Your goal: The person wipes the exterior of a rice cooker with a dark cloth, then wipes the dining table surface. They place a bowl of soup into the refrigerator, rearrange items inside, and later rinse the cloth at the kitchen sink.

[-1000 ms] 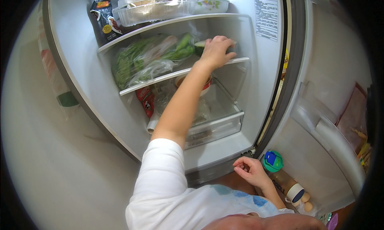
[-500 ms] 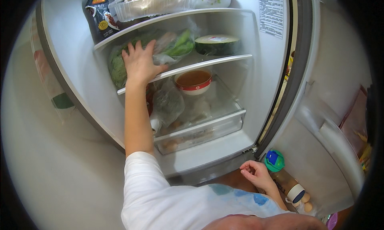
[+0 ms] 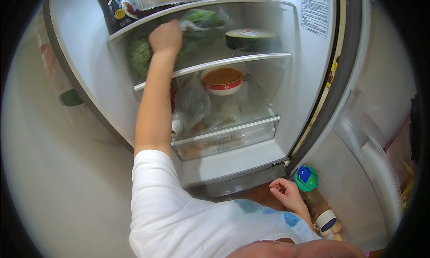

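Observation:
My left hand (image 3: 166,37) reaches into the open fridge, closed on a clear plastic bag of green vegetables (image 3: 202,19) on the upper shelf. The bag's right part is raised; the fingertips are hidden behind the hand. A leafy green bunch (image 3: 142,55) lies left of my wrist. To the right, a cut piece of dark-green-skinned melon or gourd (image 3: 251,41) rests on that shelf. My right hand (image 3: 288,194) hangs low by the fridge door, empty, its fingers loosely bent and the thumb apart from them.
Below, a red-banded bowl of brown liquid (image 3: 222,81) and a plastic bag (image 3: 192,104) stand above a clear drawer (image 3: 228,139). The shelf edge (image 3: 215,66) crosses beneath my left arm. A green-lidded bottle (image 3: 307,179) is in the open door (image 3: 358,186). Black packets (image 3: 120,9) sit on top.
My left hand has gone from spread on the vegetable bag to closed on it, moving deeper and slightly up. The bag has shifted upward. My right hand stays about where it was.

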{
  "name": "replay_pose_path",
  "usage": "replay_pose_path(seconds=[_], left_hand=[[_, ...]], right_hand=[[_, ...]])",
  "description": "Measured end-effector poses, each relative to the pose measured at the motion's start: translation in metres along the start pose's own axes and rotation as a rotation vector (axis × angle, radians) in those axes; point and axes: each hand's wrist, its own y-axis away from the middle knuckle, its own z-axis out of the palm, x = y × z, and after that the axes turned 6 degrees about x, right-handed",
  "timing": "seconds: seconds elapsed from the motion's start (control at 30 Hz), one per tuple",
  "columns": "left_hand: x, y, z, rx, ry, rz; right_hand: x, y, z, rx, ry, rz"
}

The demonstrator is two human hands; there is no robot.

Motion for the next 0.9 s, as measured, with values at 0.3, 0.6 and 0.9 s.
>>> replay_pose_path(seconds=[0.3,0.6,0.9], left_hand=[[0.019,0.052,-0.056,0.079,0.238,0.139],[-0.002,0.067,-0.037,0.274,0.145,-0.165],[0.033,0.089,-0.047,0.246,0.205,0.136]], right_hand=[[0.006,-0.003,-0.003,-0.055,0.067,0.049],[0.01,-0.005,-0.004,-0.076,-0.003,0.113],[0.012,-0.005,0.0,-0.063,-0.008,0.084]])
